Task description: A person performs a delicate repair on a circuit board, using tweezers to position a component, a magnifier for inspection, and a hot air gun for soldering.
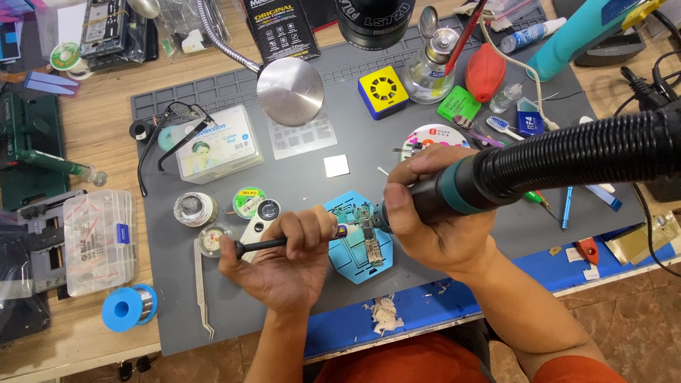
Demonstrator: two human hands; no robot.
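Holding a black tool (266, 245), the left hand (284, 259) pinches it just left of the board (365, 230); the right hand (425, 213) wraps tight around the hose gun (454, 188).

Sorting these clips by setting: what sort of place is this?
Likely an electronics repair bench: a circuit board clamped in a blue holder, a hot-air tool in the right hand, and a solder spool.

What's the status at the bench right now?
Left hand grips black tool. Right hand holds hot-air nozzle at circuit board. Nothing blocking.
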